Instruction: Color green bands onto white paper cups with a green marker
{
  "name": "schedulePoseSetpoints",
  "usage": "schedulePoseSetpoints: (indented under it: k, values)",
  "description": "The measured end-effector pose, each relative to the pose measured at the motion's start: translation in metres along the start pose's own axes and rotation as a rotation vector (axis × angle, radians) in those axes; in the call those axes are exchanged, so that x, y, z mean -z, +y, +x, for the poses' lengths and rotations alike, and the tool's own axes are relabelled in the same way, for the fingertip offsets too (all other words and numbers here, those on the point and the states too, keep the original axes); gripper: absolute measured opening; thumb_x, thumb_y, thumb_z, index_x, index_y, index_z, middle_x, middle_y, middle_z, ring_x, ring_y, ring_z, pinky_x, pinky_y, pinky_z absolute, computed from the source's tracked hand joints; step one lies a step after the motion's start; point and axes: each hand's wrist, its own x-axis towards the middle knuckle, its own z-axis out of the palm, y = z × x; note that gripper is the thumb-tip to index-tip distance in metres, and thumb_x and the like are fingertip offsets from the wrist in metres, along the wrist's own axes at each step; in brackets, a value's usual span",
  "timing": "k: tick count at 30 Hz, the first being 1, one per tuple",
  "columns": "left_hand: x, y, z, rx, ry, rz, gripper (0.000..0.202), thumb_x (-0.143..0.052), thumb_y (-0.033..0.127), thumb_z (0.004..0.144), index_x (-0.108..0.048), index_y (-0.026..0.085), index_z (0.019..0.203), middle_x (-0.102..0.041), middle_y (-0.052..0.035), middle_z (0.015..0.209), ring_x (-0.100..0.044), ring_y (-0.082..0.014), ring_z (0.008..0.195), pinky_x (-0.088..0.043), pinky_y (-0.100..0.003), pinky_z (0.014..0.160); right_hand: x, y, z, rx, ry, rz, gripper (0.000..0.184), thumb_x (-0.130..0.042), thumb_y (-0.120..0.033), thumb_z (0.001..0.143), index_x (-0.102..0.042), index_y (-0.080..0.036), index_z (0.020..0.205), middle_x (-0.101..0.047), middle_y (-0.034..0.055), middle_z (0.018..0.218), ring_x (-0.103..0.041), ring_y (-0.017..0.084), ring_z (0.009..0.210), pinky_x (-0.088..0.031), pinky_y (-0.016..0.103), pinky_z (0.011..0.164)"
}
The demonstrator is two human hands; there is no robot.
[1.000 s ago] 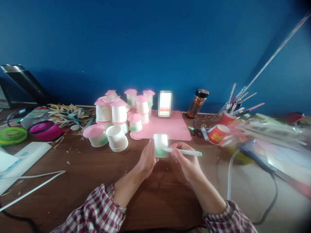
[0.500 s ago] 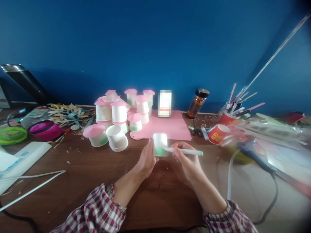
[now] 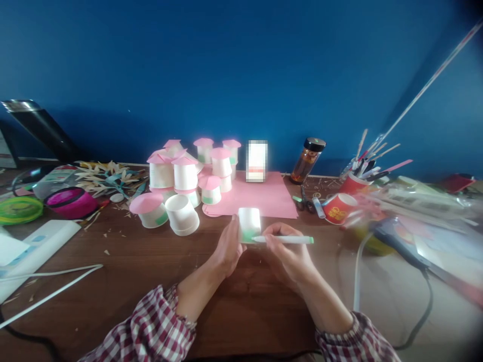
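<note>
My left hand is wrapped round a small white paper cup, held upside down over the wooden table, with a green patch low on its side. My right hand grips a white marker with a green end. Its tip touches the green patch on the cup. Both sleeves are red-and-white plaid.
A cluster of white cups with pink paper tops stands behind on a pink sheet. A brown bottle, scissors, red cups with brushes and a corded tool lie to the right. A pink bowl and white cable are left.
The marker has dropped slightly and levelled, its tip moving lower along the green patch. The cup and left hand have barely moved.
</note>
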Motion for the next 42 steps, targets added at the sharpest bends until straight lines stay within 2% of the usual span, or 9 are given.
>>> schedulePoseSetpoints:
  k: [10,14,18,20,22,27,33,37,42]
  values:
    - [0.0013,-0.0002,0.0007,0.01,0.016,0.07,0.05,-0.047,0.066,0.079,-0.057,0.018,0.088,-0.059,-0.0014,0.078,-0.053,-0.0147,0.076,-0.041,-0.028,0.072,0.0003,0.0001,0.0,0.042,0.076,-0.037,0.02,-0.063,-0.035,0.081,-0.061,-0.016,0.076,-0.049,-0.003,0.057,-0.037,0.007,0.05,-0.029,0.02,0.046]
    - [0.001,0.0003,0.0001,0.008,0.003,0.051,0.048,-0.045,0.066,0.08,-0.056,0.019,0.089,-0.059,-0.0003,0.079,-0.053,-0.0143,0.077,-0.041,-0.028,0.074,0.001,0.0011,0.0,0.014,0.027,-0.045,0.02,-0.062,-0.035,0.081,-0.061,-0.016,0.075,-0.048,-0.0033,0.055,-0.036,0.007,0.048,-0.027,0.02,0.045]
    - [0.0003,0.0007,0.0007,0.003,-0.012,0.048,0.048,-0.046,0.065,0.08,-0.056,0.018,0.088,-0.057,-0.0003,0.076,-0.051,-0.0127,0.072,-0.041,-0.026,0.069,0.0013,0.0005,0.0004,0.033,0.067,-0.052,0.02,-0.061,-0.035,0.081,-0.061,-0.016,0.075,-0.048,-0.0031,0.056,-0.036,0.008,0.049,-0.029,0.02,0.045]
    - [-0.0001,0.0008,0.0011,-0.006,0.002,0.038,0.048,-0.047,0.065,0.08,-0.055,0.018,0.085,-0.056,-0.0002,0.074,-0.051,-0.0123,0.07,-0.041,-0.025,0.066,0.0013,-0.0002,0.0005,0.03,0.037,-0.064,0.021,-0.062,-0.035,0.081,-0.061,-0.016,0.073,-0.049,-0.0028,0.056,-0.037,0.008,0.049,-0.029,0.02,0.045]
    - [-0.0003,0.0009,0.0012,-0.005,0.011,0.039,0.047,-0.047,0.065,0.08,-0.054,0.018,0.083,-0.056,-0.0001,0.073,-0.052,-0.0125,0.069,-0.041,-0.025,0.066,0.0011,-0.0005,0.0006,0.018,0.002,-0.061,0.021,-0.062,-0.034,0.081,-0.061,-0.016,0.073,-0.049,-0.0027,0.055,-0.037,0.008,0.049,-0.029,0.02,0.045]
    - [-0.0005,0.0011,0.0001,-0.004,0.014,0.054,0.047,-0.047,0.065,0.079,-0.054,0.019,0.081,-0.057,0.0002,0.071,-0.053,-0.0131,0.068,-0.042,-0.027,0.068,0.0012,0.0004,0.0006,0.014,0.021,-0.03,0.019,-0.063,-0.034,0.082,-0.061,-0.016,0.076,-0.05,-0.0027,0.057,-0.037,0.007,0.05,-0.029,0.02,0.046]
    - [-0.0039,0.0053,-0.0013,0.008,-0.004,-0.017,0.049,-0.045,0.063,0.082,-0.057,0.019,0.097,-0.063,-0.0046,0.085,-0.058,-0.0179,0.082,-0.045,-0.031,0.075,0.0022,0.0047,-0.0001,0.003,-0.026,0.054,0.017,-0.066,-0.034,0.08,-0.063,-0.018,0.081,-0.053,-0.0021,0.061,-0.039,0.008,0.052,-0.03,0.02,0.047]
    - [-0.0043,0.0069,-0.0011,-0.023,0.001,-0.061,0.039,-0.046,0.058,0.084,-0.055,0.021,0.09,-0.062,-0.0032,0.086,-0.058,-0.0189,0.088,-0.045,-0.032,0.078,0.0008,0.0072,-0.0005,0.037,0.008,0.108,0.014,-0.066,-0.033,0.081,-0.063,-0.02,0.082,-0.055,-0.0017,0.066,-0.04,0.008,0.055,-0.033,0.02,0.05]
    - [-0.0015,0.003,-0.0007,-0.074,-0.064,-0.007,0.045,-0.047,0.061,0.082,-0.056,0.017,0.09,-0.059,-0.0035,0.079,-0.056,-0.0171,0.081,-0.045,-0.03,0.074,-0.0004,0.0065,-0.0014,0.054,0.054,0.058,0.013,-0.064,-0.033,0.083,-0.063,-0.02,0.084,-0.056,-0.0009,0.067,-0.041,0.009,0.055,-0.033,0.02,0.049]
